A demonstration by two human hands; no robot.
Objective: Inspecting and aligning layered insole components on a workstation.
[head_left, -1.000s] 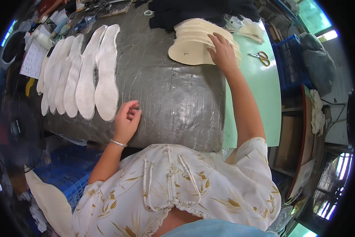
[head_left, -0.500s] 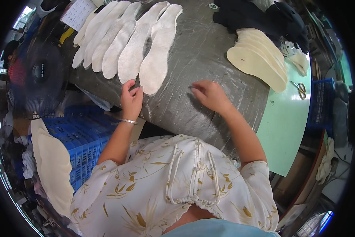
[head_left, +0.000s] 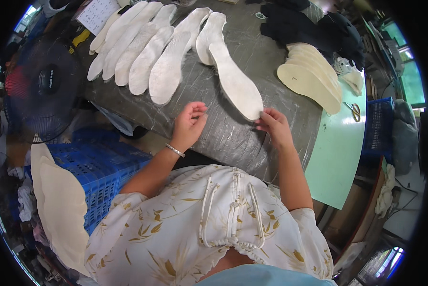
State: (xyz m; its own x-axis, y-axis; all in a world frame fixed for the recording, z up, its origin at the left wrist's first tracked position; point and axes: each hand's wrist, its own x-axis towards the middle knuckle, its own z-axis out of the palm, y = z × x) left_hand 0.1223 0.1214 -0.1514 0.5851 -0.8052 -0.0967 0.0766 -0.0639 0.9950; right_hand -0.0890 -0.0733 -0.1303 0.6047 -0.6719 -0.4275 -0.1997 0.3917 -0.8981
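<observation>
My right hand (head_left: 277,128) pinches the near rounded end of a white fleecy insole (head_left: 238,86). That insole slants across the table (head_left: 209,138), its far end overlapping another white insole (head_left: 217,23). My left hand (head_left: 190,125) hovers over the table's near side, holding nothing, with its fingers slightly bent and the thumb apart. Beyond it, several white fleecy insoles (head_left: 168,71) lie in an overlapping row toward the left.
Cream insoles (head_left: 309,78) fan out at the right, near dark cloth (head_left: 290,24). Scissors (head_left: 353,111) rest on a pale green board (head_left: 335,157). At left stand a black fan (head_left: 47,86) and a blue crate (head_left: 104,171) beside cream sheets (head_left: 56,205).
The nearest white insole has swung away from the row to the right, its near end now in my right hand. My left hand has let go of it and moved right.
</observation>
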